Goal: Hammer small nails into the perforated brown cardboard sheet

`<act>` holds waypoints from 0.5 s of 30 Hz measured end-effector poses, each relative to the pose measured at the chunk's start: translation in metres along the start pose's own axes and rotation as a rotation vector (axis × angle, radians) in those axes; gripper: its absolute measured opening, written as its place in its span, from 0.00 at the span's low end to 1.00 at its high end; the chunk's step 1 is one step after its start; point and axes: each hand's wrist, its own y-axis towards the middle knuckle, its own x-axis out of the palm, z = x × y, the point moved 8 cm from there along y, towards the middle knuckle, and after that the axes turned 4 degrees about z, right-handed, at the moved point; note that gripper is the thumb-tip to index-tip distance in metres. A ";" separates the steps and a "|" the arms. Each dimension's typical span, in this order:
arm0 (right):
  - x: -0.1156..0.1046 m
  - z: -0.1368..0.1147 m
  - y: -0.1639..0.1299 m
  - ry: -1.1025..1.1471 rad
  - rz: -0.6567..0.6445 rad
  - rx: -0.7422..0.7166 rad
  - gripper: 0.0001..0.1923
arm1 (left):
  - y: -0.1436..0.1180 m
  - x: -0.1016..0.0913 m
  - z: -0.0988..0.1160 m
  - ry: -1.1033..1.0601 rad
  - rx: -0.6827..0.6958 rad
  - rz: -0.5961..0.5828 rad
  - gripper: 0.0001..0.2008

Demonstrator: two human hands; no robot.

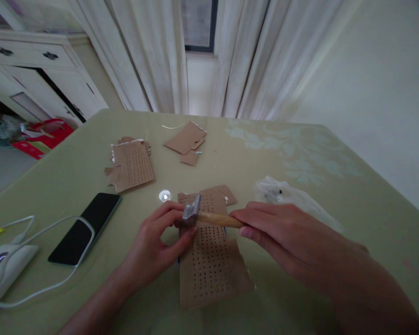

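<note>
Right hand (265,230) fingers wrapped around small hammer (209,216) handle at frame centre; left hand (156,246) fingers pinched beside hammer head, over perforated cardboard (209,265) on tabletop (300,153); no writing legible

Only one view here, a head cam looking forward and down over the green table (73,177), close enough that both forearms run off the bottom edge. It faces the curtains (153,56) and window at the far end, with a white cabinet (31,60) off to the left
</note>
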 end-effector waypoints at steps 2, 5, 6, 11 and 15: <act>0.004 0.000 0.002 -0.027 -0.032 -0.014 0.12 | -0.001 0.001 -0.004 -0.005 -0.035 -0.033 0.08; 0.001 0.001 0.003 -0.014 0.003 -0.002 0.12 | -0.002 0.002 -0.008 0.012 -0.047 -0.058 0.17; -0.001 0.001 0.004 -0.002 0.021 0.006 0.13 | -0.003 0.001 -0.009 0.018 -0.045 -0.057 0.18; 0.009 0.004 0.006 0.006 -0.059 0.015 0.13 | -0.003 0.002 -0.010 -0.010 -0.069 -0.054 0.16; 0.010 0.006 0.007 -0.001 -0.054 0.012 0.14 | -0.001 0.002 -0.008 -0.016 -0.059 -0.045 0.17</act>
